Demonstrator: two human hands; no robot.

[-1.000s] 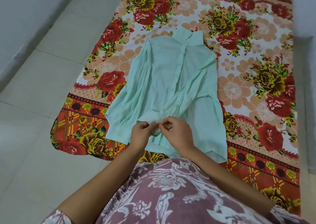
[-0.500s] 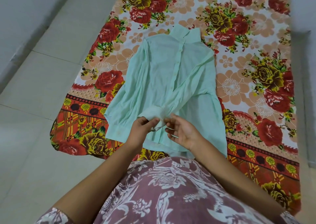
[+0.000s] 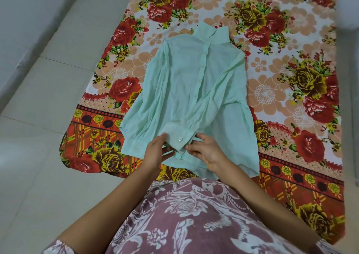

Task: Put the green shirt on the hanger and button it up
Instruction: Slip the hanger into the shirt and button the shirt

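The pale green shirt (image 3: 186, 90) lies face up on a floral sheet, collar (image 3: 211, 34) at the far end, front placket closed, both sleeves folded in across the body. A sleeve cuff with a white button (image 3: 180, 138) rests near the hem, between my hands. My left hand (image 3: 156, 152) pinches the cuff's left edge, thumb on top and fingers beneath. At the cuff's right edge, my right hand (image 3: 206, 152) grips the fabric with thumb and curled fingers. No hanger is in view.
The floral sheet (image 3: 291, 98) in red, orange and yellow is spread over a pale tiled floor (image 3: 38, 118). A grey wall base runs along the left. My patterned maroon garment (image 3: 194, 218) fills the bottom of the view.
My hands, which were bunched together over the cuff, have drawn apart to its two edges. The cuff now lies flatter with its button showing.
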